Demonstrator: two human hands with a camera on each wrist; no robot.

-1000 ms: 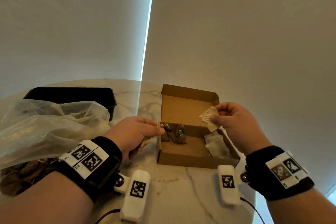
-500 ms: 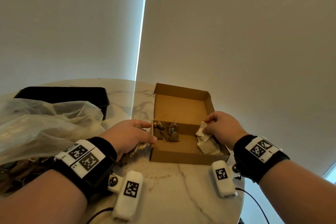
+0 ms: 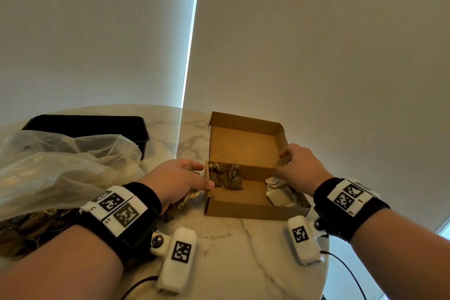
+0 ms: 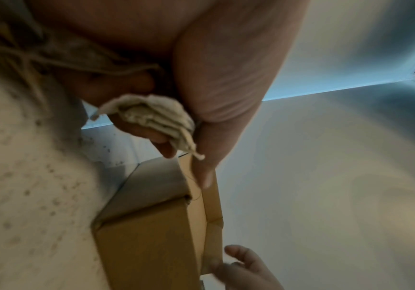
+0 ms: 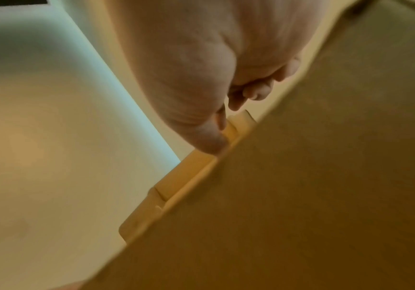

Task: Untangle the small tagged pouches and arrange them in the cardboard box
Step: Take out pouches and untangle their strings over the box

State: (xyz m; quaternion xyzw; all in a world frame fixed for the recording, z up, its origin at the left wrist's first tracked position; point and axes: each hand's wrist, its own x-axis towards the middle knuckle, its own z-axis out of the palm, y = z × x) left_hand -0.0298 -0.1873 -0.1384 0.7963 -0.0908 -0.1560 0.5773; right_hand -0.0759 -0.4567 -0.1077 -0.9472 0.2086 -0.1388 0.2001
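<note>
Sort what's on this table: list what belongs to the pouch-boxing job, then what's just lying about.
Job:
cardboard box
brown pouches in the box's left side
pale pouches in its right side
pale pouch gripped by the left hand
right hand at the lid's side flap

Lying about:
black tray
clear plastic bag

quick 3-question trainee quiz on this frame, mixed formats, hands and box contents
1. True or false: the left hand holds nothing.
2. Multiple choice: the right hand touches A) the black tray B) the right flap of the cardboard box C) the plastic bag
3. Fill in: the brown pouches sit at the box's ____ end, the pale pouches at the other.

Key: 1 false, it grips a bundle of pouches. 2 B. 3 left.
</note>
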